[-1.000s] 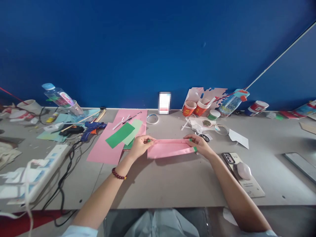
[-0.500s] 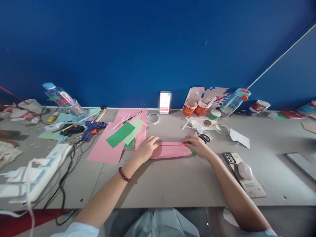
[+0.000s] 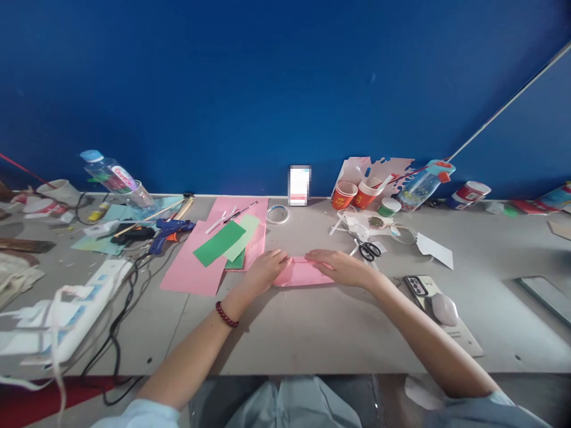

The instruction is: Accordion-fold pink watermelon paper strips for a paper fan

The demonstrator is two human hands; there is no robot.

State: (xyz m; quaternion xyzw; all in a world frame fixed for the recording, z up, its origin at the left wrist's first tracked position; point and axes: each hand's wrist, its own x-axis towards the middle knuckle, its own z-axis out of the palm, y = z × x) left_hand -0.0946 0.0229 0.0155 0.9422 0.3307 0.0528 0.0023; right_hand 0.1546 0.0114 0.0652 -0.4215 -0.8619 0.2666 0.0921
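A strip of pink paper (image 3: 303, 274) lies on the grey table in front of me, with a narrow fold along its far edge. My left hand (image 3: 269, 268) is closed on its left end, fingertips at the folded edge. My right hand (image 3: 341, 267) lies over the right part of the strip, its fingers together and pressed on the fold near the middle. The strip's right end is hidden under this hand. Just beyond the right hand rest black-handled scissors (image 3: 369, 250).
Green paper pieces (image 3: 219, 244) and a pen lie on larger pink sheets (image 3: 191, 270) to the left, near a blue glue gun (image 3: 172, 229). A tape roll (image 3: 278, 214) and red paper cups (image 3: 344, 195) stand behind. On the right is a phone (image 3: 419, 286) under a white mouse (image 3: 444, 309).
My right hand has slid left along the folded edge, from the strip's right end toward its middle, uncovering the scissors. My left hand has stayed almost in place.
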